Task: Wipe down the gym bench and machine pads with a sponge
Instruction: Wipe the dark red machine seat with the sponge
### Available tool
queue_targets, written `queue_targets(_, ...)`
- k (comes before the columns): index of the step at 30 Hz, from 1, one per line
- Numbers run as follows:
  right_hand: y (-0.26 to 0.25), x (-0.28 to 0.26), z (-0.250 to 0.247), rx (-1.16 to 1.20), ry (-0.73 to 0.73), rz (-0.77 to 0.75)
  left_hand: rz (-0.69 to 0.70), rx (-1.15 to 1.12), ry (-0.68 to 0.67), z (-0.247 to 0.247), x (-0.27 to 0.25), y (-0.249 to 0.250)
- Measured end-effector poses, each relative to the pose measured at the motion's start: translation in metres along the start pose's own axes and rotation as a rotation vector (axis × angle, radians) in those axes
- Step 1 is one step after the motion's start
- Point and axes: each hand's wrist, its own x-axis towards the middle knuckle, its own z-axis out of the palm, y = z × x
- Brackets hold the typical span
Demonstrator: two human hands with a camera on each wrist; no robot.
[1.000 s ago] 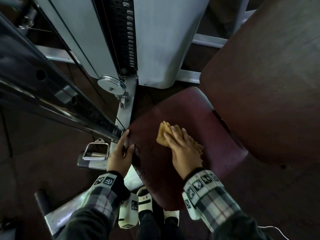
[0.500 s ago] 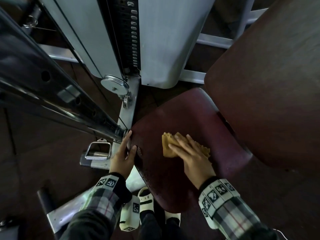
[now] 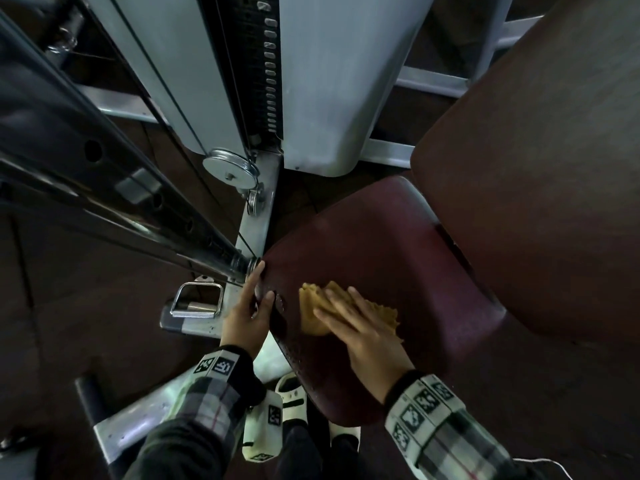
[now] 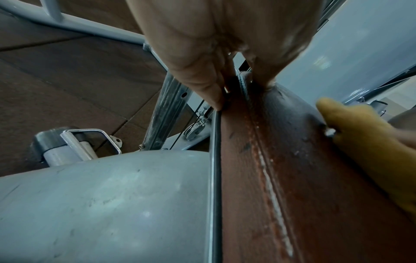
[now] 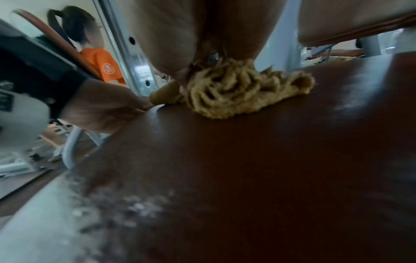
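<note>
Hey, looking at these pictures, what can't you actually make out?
- Sponge: in the head view the right hand covers its middle.
- Seat pad: in the right wrist view the near surface is blurred.
- Left hand: in the head view the seat edge hides its fingertips.
- Back pad: cut off by the frame edge.

sponge (image 3: 313,311) — on seat pad (image 3: 398,258), near its left edge | right hand (image 3: 367,334) on sponge | left hand (image 3: 247,315) at pad's left edge | back pad (image 3: 540,188) — right, behind seat pad | weight stack (image 3: 256,74) behind | handle (image 3: 197,301) left, on floor (image 3: 86,292)
</note>
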Motion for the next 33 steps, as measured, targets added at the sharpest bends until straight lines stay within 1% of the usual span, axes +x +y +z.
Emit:
queue_targets(2,0.010,0.002,-0.005,0.035,0.035,0.073,0.000,0.002,-0.010,-0.001,0.000,0.002)
queue_targets(5,0.018,0.035,-0.016,0.017,0.089,0.179,-0.012,-0.023,-0.009,-0.002,0.001,0.000)
queue_targets(6,0.018,0.051,-0.021,-0.002,0.070,0.217,-0.018,-0.012,-0.007,-0.002,0.000,-0.001)
queue_targets(8,0.009,0.086,-0.030,-0.023,-0.037,0.307,-0.017,0.016,-0.008,-0.002,-0.001,0.000)
queue_targets(10,-0.006,0.115,-0.032,-0.043,-0.110,0.337,-0.017,-0.007,-0.007,-0.003,-0.002,0.001)
queue_targets(12,-0.024,0.133,-0.029,-0.053,-0.158,0.291,-0.020,-0.028,-0.007,-0.003,-0.002,0.001)
queue_targets(14,-0.039,0.135,-0.026,-0.063,-0.193,0.192,-0.032,-0.047,-0.006,-0.002,-0.002,0.000)
queue_targets(16,-0.045,0.121,-0.023,-0.035,-0.209,0.107,-0.055,-0.067,-0.003,-0.001,-0.003,-0.001)
queue_targets(19,-0.034,0.087,-0.015,0.064,-0.170,0.010,-0.068,-0.090,-0.011,-0.001,-0.002,-0.004)
queue_targets(22,-0.008,0.065,-0.013,0.078,-0.087,0.027,-0.073,-0.088,-0.019,-0.002,0.000,-0.008)
queue_targets(25,0.006,0.074,-0.025,0.026,-0.008,0.112,-0.068,-0.089,-0.015,-0.003,-0.002,-0.002)
queue_targets(27,0.005,0.094,-0.031,0.000,-0.051,0.165,-0.051,-0.080,-0.011,-0.003,-0.003,0.003)
queue_targets(29,-0.005,0.115,-0.032,-0.015,-0.103,0.179,-0.036,-0.082,-0.008,-0.002,-0.002,0.003)
queue_targets(31,-0.020,0.128,-0.031,-0.038,-0.150,0.153,-0.032,-0.079,-0.002,-0.001,-0.003,0.002)
queue_targets(33,-0.033,0.127,-0.027,-0.042,-0.187,0.094,-0.041,-0.071,-0.002,-0.001,-0.003,0.002)
